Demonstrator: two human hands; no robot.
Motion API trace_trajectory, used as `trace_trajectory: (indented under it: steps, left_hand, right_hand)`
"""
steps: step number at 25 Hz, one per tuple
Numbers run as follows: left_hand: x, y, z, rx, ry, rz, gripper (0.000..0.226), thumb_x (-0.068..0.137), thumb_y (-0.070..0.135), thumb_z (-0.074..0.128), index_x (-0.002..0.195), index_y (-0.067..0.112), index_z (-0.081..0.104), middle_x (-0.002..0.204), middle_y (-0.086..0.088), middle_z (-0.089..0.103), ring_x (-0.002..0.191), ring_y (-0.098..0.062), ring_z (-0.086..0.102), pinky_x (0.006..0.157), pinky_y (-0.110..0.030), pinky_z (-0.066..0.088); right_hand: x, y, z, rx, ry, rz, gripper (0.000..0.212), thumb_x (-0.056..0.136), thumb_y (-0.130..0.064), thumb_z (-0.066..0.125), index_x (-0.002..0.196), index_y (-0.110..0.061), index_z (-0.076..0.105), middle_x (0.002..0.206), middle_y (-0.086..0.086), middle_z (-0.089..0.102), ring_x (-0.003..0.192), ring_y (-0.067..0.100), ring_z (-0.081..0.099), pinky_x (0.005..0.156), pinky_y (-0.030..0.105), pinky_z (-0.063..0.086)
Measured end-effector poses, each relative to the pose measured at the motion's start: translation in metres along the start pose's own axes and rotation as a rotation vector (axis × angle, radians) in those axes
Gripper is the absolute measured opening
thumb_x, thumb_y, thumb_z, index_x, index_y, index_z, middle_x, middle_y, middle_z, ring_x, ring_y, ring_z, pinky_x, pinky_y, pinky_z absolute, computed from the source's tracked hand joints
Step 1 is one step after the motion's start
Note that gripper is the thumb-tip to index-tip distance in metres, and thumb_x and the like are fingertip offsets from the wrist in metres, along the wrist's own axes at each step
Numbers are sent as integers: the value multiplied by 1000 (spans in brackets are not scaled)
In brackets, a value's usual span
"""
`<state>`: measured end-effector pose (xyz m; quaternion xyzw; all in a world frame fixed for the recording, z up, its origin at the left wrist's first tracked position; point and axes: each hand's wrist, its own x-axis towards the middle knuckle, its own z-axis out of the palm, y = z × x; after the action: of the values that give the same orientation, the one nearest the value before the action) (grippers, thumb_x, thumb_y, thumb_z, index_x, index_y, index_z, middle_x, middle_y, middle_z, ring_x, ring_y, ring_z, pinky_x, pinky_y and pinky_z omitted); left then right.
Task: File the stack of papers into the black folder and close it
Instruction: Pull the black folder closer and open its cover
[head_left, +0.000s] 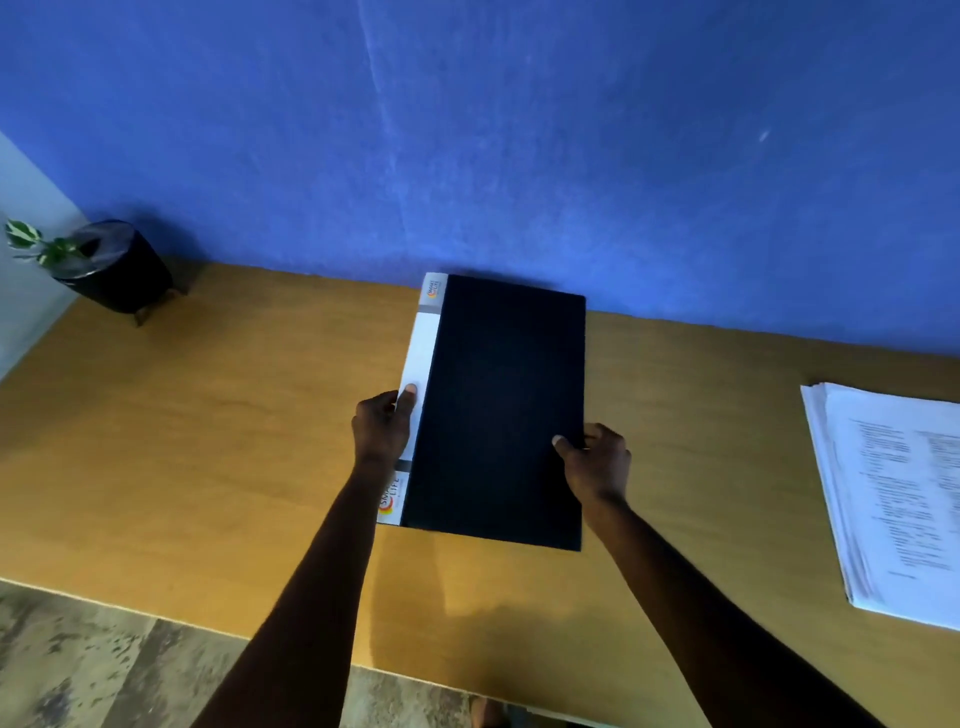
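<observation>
The black folder (501, 405) is closed, with a white spine strip along its left side, and sits over the middle of the wooden table (208, 441). My left hand (383, 426) grips the spine edge, thumb on the white strip. My right hand (597, 457) holds the folder's right edge, thumb on the cover. The stack of printed papers (893, 493) lies flat at the far right of the table, apart from the folder and both hands.
A black pot with a small green plant (111, 265) stands at the table's back left corner. A blue wall (519, 130) runs right behind the table. The table's front edge (156, 616) borders a mottled floor.
</observation>
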<state>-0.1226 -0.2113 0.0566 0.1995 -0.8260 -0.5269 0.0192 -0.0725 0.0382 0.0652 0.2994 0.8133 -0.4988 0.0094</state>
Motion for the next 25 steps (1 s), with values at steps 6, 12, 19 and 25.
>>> trace_trajectory:
  steps: [6,12,19,25]
  left_hand:
    - [-69,30,95,-52,-60,75,41,97,29,59,66,3,64,59,-5,60,56,-16,53,62,-28,42]
    - [-112,44,165,-10,-73,145,34,96,18,60,77,-9,66,78,-27,67,78,-37,63,72,-36,48]
    - [-138,42,202,113,-28,199,24,95,21,62,104,0,67,99,-22,68,91,-33,65,76,-31,47]
    - [-142,31,207,296,-46,257,32,98,27,56,117,2,63,109,-19,65,103,-32,60,81,-39,50]
  right_hand:
    - [19,49,-90,55,184,35,45,85,-15,74,126,-2,62,122,18,68,113,32,64,94,37,53]
    - [35,94,-155,-11,252,72,41,84,-12,75,121,0,64,118,20,67,109,35,63,88,35,51]
    - [42,131,-176,-70,227,104,37,83,-9,76,116,3,64,115,22,66,105,36,63,83,32,50]
    - [46,141,-178,-175,168,60,37,83,-13,76,114,3,65,112,21,68,105,36,63,90,40,53]
